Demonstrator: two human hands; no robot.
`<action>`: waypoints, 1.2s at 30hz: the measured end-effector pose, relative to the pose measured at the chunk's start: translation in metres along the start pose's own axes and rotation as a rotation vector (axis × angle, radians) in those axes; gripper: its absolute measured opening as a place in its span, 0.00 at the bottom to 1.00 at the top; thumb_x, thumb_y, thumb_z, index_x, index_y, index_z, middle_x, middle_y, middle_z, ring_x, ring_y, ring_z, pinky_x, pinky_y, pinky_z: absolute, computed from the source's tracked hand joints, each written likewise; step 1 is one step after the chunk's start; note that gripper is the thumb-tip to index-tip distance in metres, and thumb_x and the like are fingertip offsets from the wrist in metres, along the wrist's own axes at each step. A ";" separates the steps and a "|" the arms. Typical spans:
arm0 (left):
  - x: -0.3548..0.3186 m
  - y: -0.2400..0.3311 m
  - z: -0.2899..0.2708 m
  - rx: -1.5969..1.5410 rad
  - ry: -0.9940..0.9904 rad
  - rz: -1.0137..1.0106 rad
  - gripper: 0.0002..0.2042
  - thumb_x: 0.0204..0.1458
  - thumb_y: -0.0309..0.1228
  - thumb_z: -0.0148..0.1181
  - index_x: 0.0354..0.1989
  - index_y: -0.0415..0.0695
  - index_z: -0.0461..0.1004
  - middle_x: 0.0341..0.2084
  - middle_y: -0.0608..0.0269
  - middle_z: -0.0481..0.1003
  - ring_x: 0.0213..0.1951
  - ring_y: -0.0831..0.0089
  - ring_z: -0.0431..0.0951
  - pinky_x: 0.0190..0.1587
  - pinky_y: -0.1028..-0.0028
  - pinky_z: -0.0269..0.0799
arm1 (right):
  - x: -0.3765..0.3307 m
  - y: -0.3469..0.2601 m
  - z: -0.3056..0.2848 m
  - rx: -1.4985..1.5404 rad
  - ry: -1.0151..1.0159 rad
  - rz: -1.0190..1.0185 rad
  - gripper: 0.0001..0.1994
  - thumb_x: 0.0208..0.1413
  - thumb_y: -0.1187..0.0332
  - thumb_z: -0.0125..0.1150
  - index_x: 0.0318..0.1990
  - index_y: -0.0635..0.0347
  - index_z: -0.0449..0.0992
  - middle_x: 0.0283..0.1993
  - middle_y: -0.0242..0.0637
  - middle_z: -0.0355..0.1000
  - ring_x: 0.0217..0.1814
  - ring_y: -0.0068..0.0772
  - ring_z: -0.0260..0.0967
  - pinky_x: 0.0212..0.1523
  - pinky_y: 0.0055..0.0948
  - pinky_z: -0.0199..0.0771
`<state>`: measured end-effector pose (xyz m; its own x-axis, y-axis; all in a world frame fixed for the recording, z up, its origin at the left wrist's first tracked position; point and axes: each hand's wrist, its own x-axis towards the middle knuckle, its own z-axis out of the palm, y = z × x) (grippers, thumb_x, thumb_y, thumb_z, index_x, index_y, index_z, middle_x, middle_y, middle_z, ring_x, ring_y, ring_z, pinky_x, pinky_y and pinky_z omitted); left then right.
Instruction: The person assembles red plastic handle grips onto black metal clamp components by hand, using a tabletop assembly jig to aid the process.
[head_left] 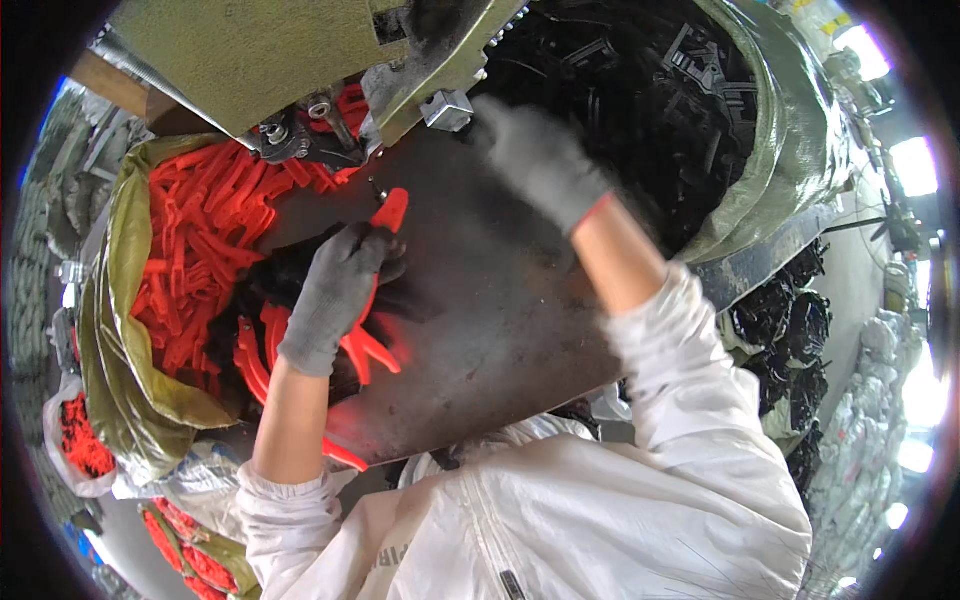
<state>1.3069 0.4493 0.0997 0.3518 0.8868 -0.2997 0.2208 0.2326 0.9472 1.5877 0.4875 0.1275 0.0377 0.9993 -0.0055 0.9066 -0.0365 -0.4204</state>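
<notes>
My left hand (338, 285), in a grey glove, is closed around a long red plastic handle-shaped piece (393, 208). One end of that piece sticks up past the fingers, below the machine's metal fittings (322, 112). To the right, my gloved right hand (540, 160) is smeared by motion beside a small shiny metal block (447, 111) on the machine's edge. Its fingers are too blurred to show whether they hold anything. More red pieces (362, 352) lie on the dark metal table (480, 350) around my left wrist.
An olive woven sack (110, 340) heaped with red pieces (190, 240) stands at the left. On the right, a large sack (790, 170) holds black plastic parts (700, 70). The machine's olive-coloured body (250, 55) overhangs the table's far side. Black parts (790, 330) are piled below right.
</notes>
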 end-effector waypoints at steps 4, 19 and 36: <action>0.004 -0.019 -0.019 0.680 -0.060 0.302 0.13 0.69 0.36 0.54 0.48 0.35 0.73 0.43 0.56 0.78 0.45 0.70 0.81 0.44 0.70 0.79 | 0.070 0.118 -0.020 -0.410 0.083 0.170 0.19 0.68 0.50 0.50 0.51 0.52 0.81 0.52 0.49 0.80 0.55 0.59 0.77 0.56 0.54 0.76; 0.021 0.042 0.006 -0.152 0.014 -0.018 0.17 0.68 0.40 0.56 0.54 0.38 0.72 0.35 0.61 0.79 0.34 0.71 0.82 0.40 0.69 0.82 | -0.047 -0.006 0.012 1.237 -0.207 0.055 0.30 0.63 0.72 0.57 0.74 0.60 0.62 0.37 0.36 0.77 0.29 0.20 0.68 0.31 0.23 0.73; -0.074 0.076 -0.050 0.086 0.378 0.083 0.16 0.64 0.35 0.59 0.54 0.36 0.77 0.40 0.57 0.81 0.41 0.72 0.83 0.43 0.72 0.81 | -0.046 -0.032 0.059 1.131 -0.372 0.157 0.29 0.62 0.68 0.61 0.72 0.56 0.64 0.31 0.30 0.72 0.22 0.17 0.64 0.21 0.21 0.67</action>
<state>1.2523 0.4216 0.1990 0.0151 0.9894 -0.1446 0.2869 0.1342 0.9485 1.5319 0.4433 0.0878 -0.1783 0.9335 -0.3111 0.0131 -0.3138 -0.9494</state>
